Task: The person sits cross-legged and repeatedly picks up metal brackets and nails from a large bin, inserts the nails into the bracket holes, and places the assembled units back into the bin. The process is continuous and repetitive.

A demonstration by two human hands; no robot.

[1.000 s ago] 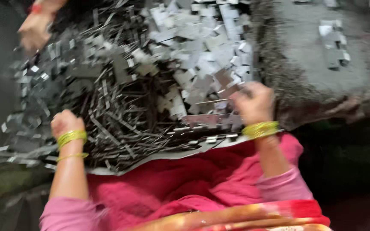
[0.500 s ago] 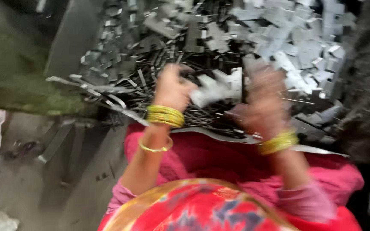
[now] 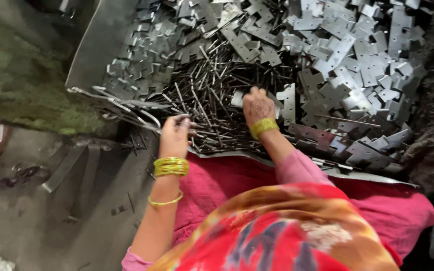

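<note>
— Where are your hands just now?

— My left hand (image 3: 176, 134) sits at the near edge of the pile of thin metal pins (image 3: 212, 103), fingers curled in loosely around a pin or two, though I can't quite tell how many I have hold of. My right hand (image 3: 258, 106) is pressed down into the pins a little farther in, fingers bent and buried among them; whether it grips anything I cannot tell.

— And how far along does it look?

— Hardly begun, I'd judge. The pins lie in one big dark heap on the metal sheet (image 3: 96, 45), and the flat hinge plates (image 3: 357, 60) are spread thick above and to my right, all loose. I see no finished, assembled pieces set apart.

— Which way do the pins lie?

— Every way, really. Most run with their long axis slanting from near left to far right, some crossing those. The one by my left fingers points roughly away from me.
</note>
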